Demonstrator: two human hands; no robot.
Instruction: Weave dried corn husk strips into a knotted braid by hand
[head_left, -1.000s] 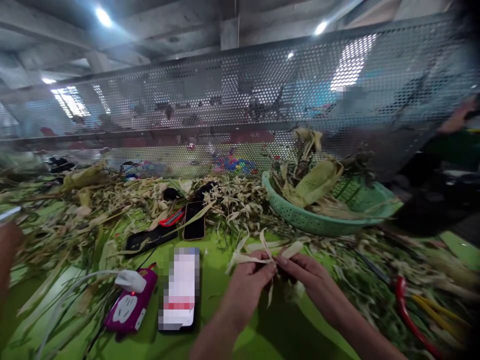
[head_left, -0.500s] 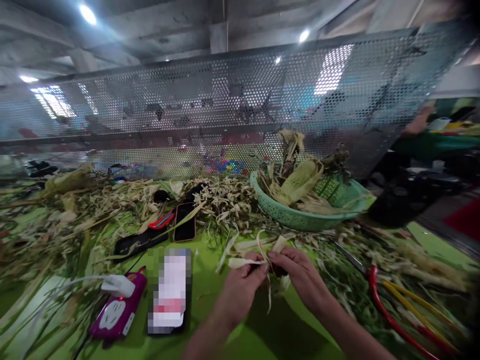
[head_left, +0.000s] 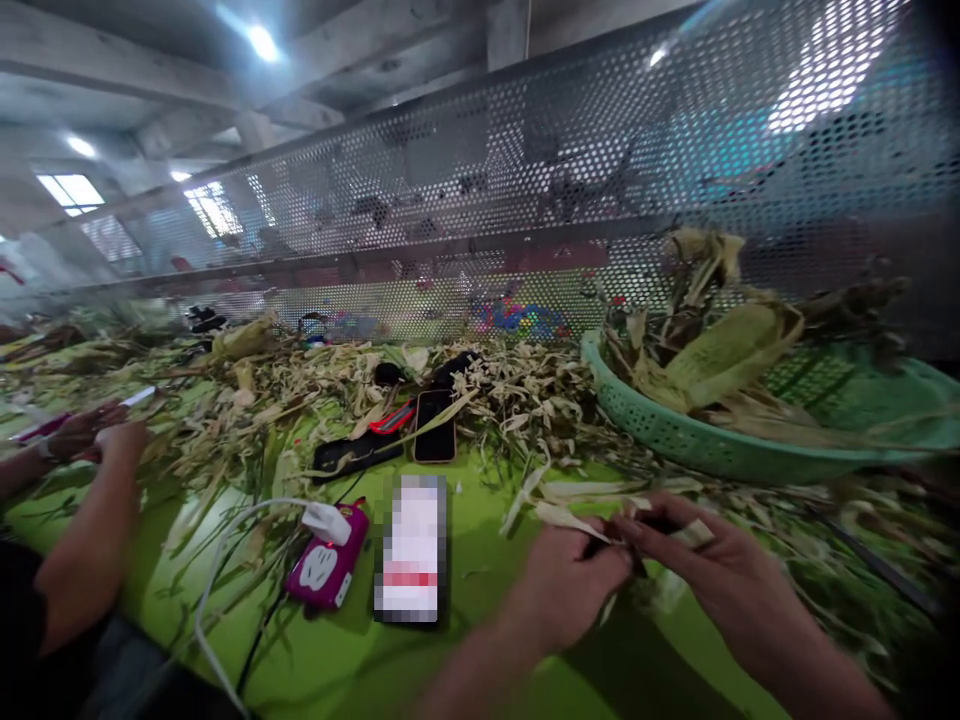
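Over the green tabletop, my left hand (head_left: 576, 585) pinches a pale corn husk strip (head_left: 564, 517) that sticks out to its left. Close beside it, my right hand (head_left: 701, 550) has its fingers closed on the husk too, with a short pale end (head_left: 694, 534) showing by its fingers. The fingertips of both hands almost meet, and the spot between them is partly hidden. More loose husk strips (head_left: 525, 500) lie just behind the hands.
A green plastic basket (head_left: 660, 430) with dried husks stands behind my right hand. Left are a lit phone (head_left: 411, 560), a purple power socket (head_left: 326, 560) with a cable, and a dark phone (head_left: 435, 430). A co-worker's hands (head_left: 112, 435) are far left; a perforated metal screen (head_left: 450, 215) stands behind.
The view has turned left, so the table things appear further right and a co-worker's arms have come into sight. Both my hands still hold the husk; the red-handled tool has left the view.
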